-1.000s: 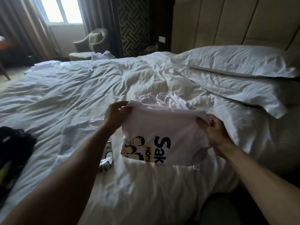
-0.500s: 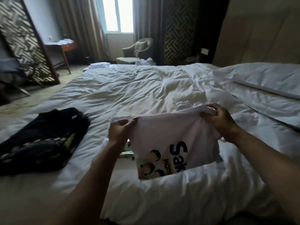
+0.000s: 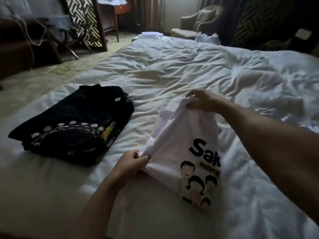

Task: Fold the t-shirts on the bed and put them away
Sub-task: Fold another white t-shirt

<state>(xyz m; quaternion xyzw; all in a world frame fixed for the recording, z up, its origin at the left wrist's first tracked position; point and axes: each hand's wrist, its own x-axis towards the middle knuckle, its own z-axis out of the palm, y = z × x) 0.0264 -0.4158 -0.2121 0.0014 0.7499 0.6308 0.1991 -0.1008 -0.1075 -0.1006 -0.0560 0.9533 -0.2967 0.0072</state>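
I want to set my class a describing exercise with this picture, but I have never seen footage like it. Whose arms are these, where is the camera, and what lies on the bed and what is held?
No machine here: a person wears a camera on the head, looking down at their own arms. The left hand and right hand each pinch an edge of a folded white t-shirt printed with cartoon figures, holding it over the bed. A folded black t-shirt lies on the bed to the left.

Rumpled white bed [image 3: 172, 71], folded black t-shirt [image 3: 74, 125]
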